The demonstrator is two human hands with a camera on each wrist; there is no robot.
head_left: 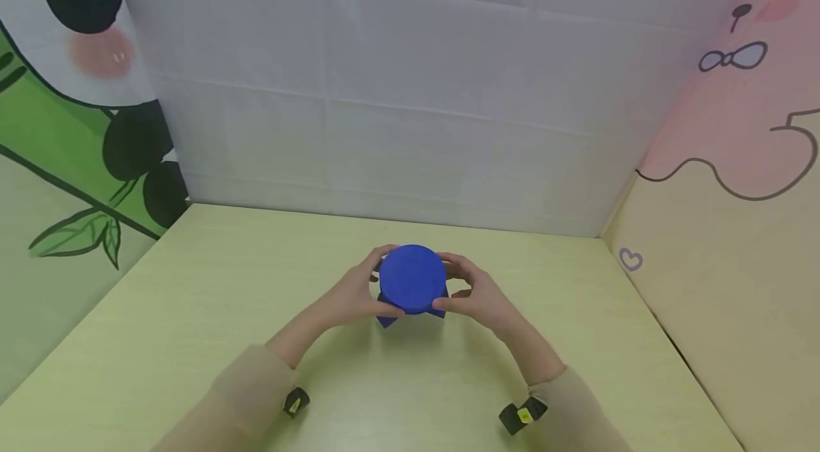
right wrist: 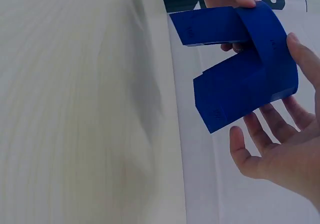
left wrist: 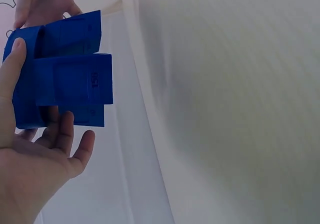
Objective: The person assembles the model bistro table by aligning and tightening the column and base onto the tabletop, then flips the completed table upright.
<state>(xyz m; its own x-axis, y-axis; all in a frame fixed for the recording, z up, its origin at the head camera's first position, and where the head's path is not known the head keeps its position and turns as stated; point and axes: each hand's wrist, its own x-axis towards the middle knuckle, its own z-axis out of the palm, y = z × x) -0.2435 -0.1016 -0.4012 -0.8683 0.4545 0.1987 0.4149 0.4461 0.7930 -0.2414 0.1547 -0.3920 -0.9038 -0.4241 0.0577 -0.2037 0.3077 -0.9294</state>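
Both hands hold a blue plastic piece (head_left: 413,279) with a flat round top and several broad, flat legs pointing down. My left hand (head_left: 354,293) grips the left side of the disc, its thumb at the near rim. On the opposite side, my right hand (head_left: 482,301) grips it in a mirrored way. In the left wrist view, the blue piece (left wrist: 72,81) shows small raised marks on a leg, and the left little finger stands off it. The right wrist view shows the legs' ends (right wrist: 210,104) in the air, with a gap between two legs.
A pale wood-grain table (head_left: 397,388) lies under the hands. Behind it hangs a creased white sheet (head_left: 410,96). Cartoon-printed panels stand at the left (head_left: 70,174) and right (head_left: 724,238). Small dark pieces with yellow marks (head_left: 524,415) sit at both cuffs.
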